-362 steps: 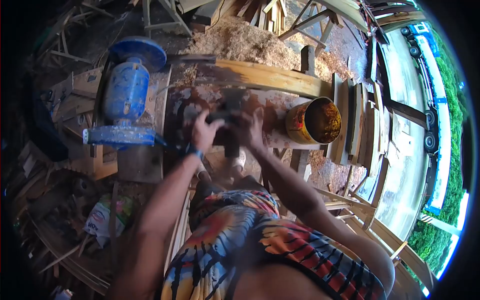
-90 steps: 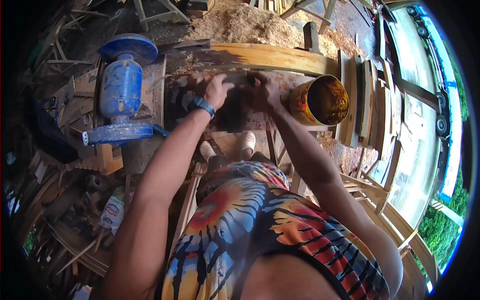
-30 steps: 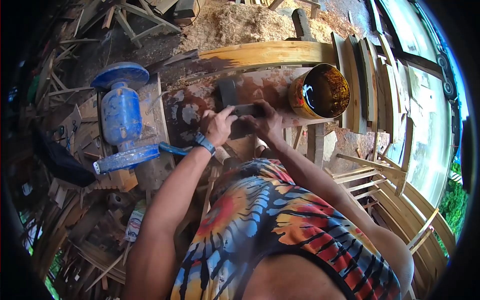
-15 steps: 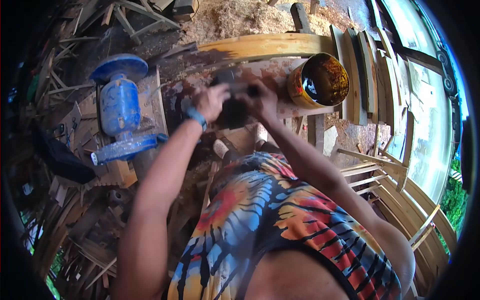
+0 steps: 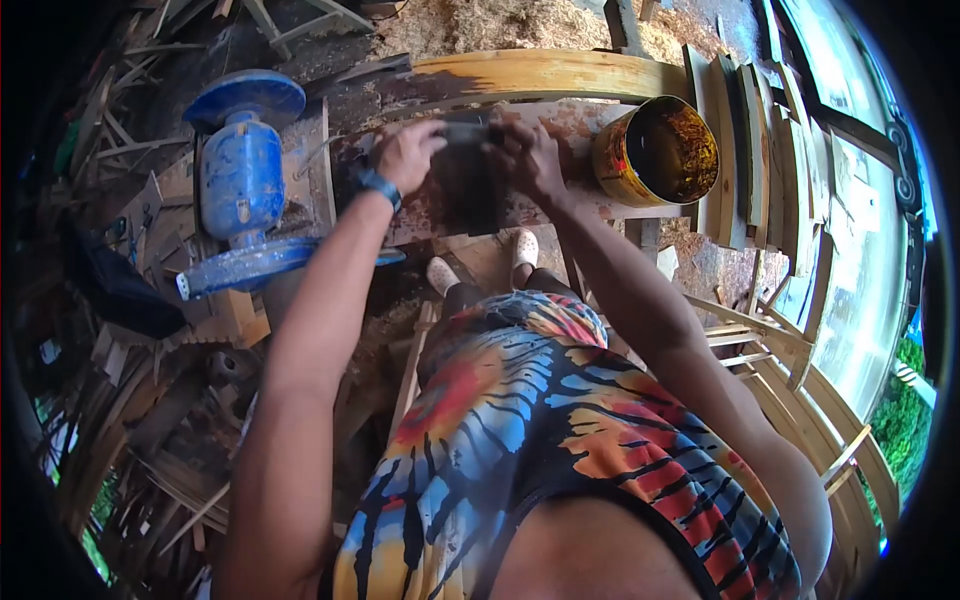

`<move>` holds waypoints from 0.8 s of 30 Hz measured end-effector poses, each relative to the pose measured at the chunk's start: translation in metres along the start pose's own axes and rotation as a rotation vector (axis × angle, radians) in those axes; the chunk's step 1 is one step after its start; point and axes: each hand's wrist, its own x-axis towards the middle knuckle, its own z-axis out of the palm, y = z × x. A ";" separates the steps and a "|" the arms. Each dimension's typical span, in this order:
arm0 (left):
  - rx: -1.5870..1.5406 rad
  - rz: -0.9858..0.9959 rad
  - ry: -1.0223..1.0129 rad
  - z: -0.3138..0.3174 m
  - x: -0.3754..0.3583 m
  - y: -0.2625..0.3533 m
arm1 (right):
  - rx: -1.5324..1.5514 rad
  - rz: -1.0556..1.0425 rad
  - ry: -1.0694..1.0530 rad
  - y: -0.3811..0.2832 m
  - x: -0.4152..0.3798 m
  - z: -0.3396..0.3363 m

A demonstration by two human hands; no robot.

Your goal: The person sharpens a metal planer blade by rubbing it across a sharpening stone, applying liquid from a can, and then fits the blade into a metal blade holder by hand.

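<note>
Over the bench, my left hand (image 5: pixel 408 155) and my right hand (image 5: pixel 533 160) close on opposite ends of a small dark bar (image 5: pixel 466 130), blurred by motion. I cannot tell what kind of tool the bar is. Right beneath it, a dark, wet-looking slab (image 5: pixel 468 195) lies across the stained bench top (image 5: pixel 570 140). A blue band circles my left wrist. To the right of my right hand stands a yellow bucket (image 5: pixel 655 150), stained inside, with dark liquid in it.
A blue bench grinder-like machine (image 5: pixel 242 185) stands left of the bench. Behind lies a long pale timber beam (image 5: pixel 550 75), with sawdust (image 5: pixel 480 25) beyond. Upright boards (image 5: pixel 735 150) lean at the right, and scrap wood (image 5: pixel 190 490) is piled at lower left.
Both hands and the bar have moved away from my body, toward the slab's far end. More of the dark slab shows now. The whole view has shifted slightly.
</note>
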 end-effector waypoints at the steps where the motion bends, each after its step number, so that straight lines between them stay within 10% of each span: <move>1: -0.121 -0.040 -0.033 0.002 0.007 -0.010 | 0.021 -0.009 0.026 0.002 0.006 0.005; 24: -0.302 -0.464 0.173 0.038 -0.068 0.024 | -0.036 -0.015 -0.025 -0.027 -0.046 0.010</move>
